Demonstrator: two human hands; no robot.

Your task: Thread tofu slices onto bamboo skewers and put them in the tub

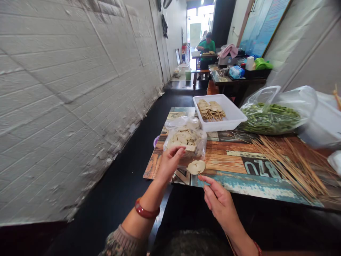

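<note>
My right hand (220, 202) pinches a thin wooden skewer (201, 177), whose lower end runs back under the palm. On its tip sits a pale, round, flat slice (196, 167), just past the table's near edge strip. My left hand (170, 161) is closed, thumb and index fingertips together, in front of an open clear plastic bag (202, 140). Heaped in that bag are many similar pale slices (183, 137). Whether a slice is between the left fingertips is hidden by the hand and the heap behind it.
A white plastic tub (234, 124) holds skewered slices (210, 109). To its right stand a bag of green vegetables (269, 117) and loose skewers (290, 167) on the patterned table (221, 160). A white brick-pattern wall (66, 89) runs along the left. A person in green (209, 46) sits at a far table.
</note>
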